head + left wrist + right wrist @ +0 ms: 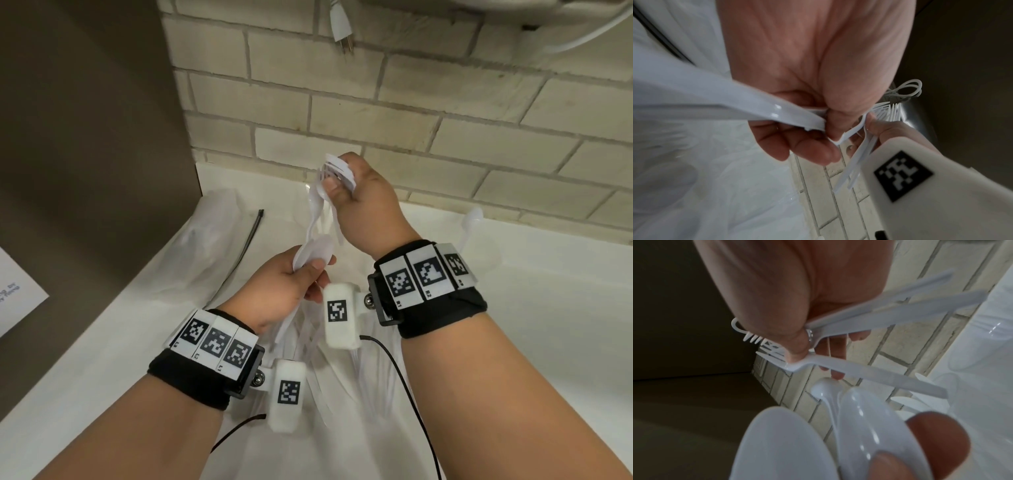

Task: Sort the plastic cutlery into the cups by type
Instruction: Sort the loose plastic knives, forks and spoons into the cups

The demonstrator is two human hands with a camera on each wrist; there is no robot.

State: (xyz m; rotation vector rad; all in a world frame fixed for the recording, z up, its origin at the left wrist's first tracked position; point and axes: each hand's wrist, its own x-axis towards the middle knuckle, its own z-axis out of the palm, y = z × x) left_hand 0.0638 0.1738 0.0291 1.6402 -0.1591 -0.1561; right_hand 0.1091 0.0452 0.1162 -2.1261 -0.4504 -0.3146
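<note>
From the head view, the person held both hands above the white bench (548,308). The right hand (364,202) had its fingers curled round a bunch of forks (334,171), tines fanned out above the thumb and handles hanging below the fist. The left hand (284,287) pinched spoons (313,251) by their bowls between thumb and fingers, with more white handles trailing under the palm. The step looked like separating types in the hands; nothing had reached a cup. One more spoon (472,219) stood just beyond the right wrist, perhaps in a clear cup, though that was too faint to tell. A black tie (253,229) lay left of the left fingers, and a clear bag (219,219) lay beside it.

The left wrist view showed the left fingers (813,151) closed on one broad white handle (735,107), with thinner handles passing just beyond the fingertips towards the right hand's fork tines (888,112).

The right wrist view showed the right thumb (795,344) clamping the forks (768,350), at least three sets of tines and three handles (879,374) visible; the exact count was hidden in the fist. Below the fingers sat three spoon bowls (863,418), held by the left fingertips (937,438). No knives could be made out for certain.

The next move probably called for pulling the hands apart without snagging handles, then finding the cups, which no view showed plainly.
</note>
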